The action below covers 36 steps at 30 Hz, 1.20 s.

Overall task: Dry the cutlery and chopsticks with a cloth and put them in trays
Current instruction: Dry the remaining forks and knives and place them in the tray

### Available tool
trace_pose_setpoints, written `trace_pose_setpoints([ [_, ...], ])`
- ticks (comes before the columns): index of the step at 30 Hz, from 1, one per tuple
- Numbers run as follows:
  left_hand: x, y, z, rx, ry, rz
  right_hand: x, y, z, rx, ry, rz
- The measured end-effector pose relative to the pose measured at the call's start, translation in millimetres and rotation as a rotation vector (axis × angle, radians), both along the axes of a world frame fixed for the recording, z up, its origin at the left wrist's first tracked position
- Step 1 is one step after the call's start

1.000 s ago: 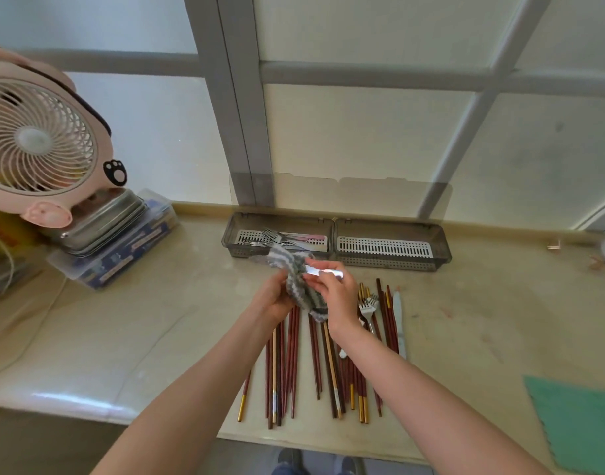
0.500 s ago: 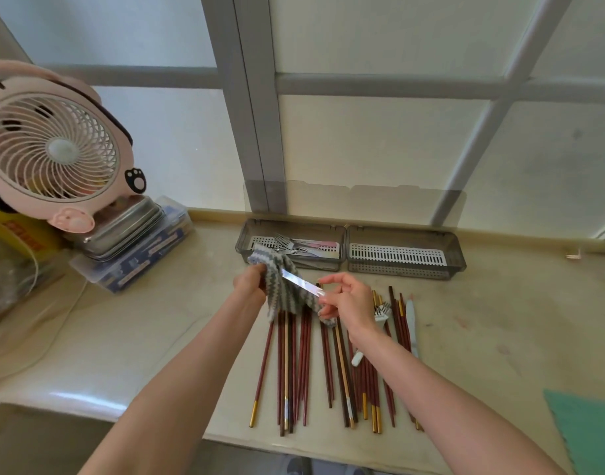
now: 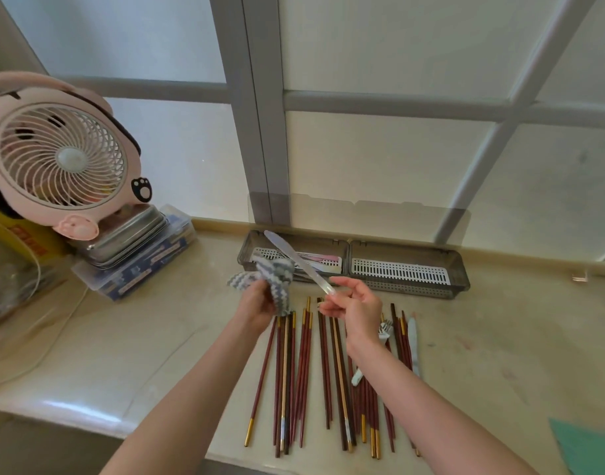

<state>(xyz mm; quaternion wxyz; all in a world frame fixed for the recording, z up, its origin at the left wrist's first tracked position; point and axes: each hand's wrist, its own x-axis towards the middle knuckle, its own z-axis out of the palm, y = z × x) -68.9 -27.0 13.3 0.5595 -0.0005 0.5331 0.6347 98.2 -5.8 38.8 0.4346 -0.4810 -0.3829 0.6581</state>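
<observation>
The pale, silvery table knife (image 3: 299, 260) is held in the air, slanting up and to the left, its rounded tip in front of the far wall of the left grey perforated plastic tray (image 3: 245, 250). The right hand (image 3: 356, 305) pinches the knife's near end between thumb and forefinger, the other fingers loosely curled. Just beside the blade (whether touching it, I cannot tell) is the grey-and-white zigzag cloth (image 3: 277, 279), bunched in the curled fingers of the left hand (image 3: 256, 303). The left tray holds some cutlery on its white slotted insert; the matching right tray (image 3: 407, 291) sits against it, end to end. Below the hands, dark red and brown chopsticks (image 3: 294, 371), several gold-tipped, lie side by side on the beige counter (image 3: 157, 337), with a silver fork (image 3: 385, 330) and a second pale knife (image 3: 412, 341) at their right edge. A pink desk fan (image 3: 54, 159) stands at far left.
</observation>
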Motion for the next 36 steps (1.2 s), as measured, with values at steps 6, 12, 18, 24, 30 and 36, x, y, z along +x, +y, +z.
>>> trace_pose_setpoints([
  [6,28.2,8.0,11.5,0.027,0.176,-0.022,-14.8,-7.3,-9.2,0.030,-0.077,0.146],
  [12,21.9,10.9,19.7,-0.050,0.185,0.153,-2.6,1.5,-15.6,-0.140,0.338,0.616],
  [18,21.9,9.3,22.7,-0.054,0.240,0.032,-0.9,4.6,-24.6,-0.079,0.284,0.576],
  [24,29.1,5.2,24.1,-0.063,0.380,-0.086,-8.4,11.9,-24.5,-0.013,0.021,0.397],
  [30,41.2,-3.0,16.7,-0.030,0.323,-0.182,-21.8,19.0,-22.4,0.000,-0.201,0.273],
  [36,33.6,-6.0,13.4,-0.106,0.413,-0.273,-21.4,29.8,-20.2,-0.050,-0.297,0.412],
])
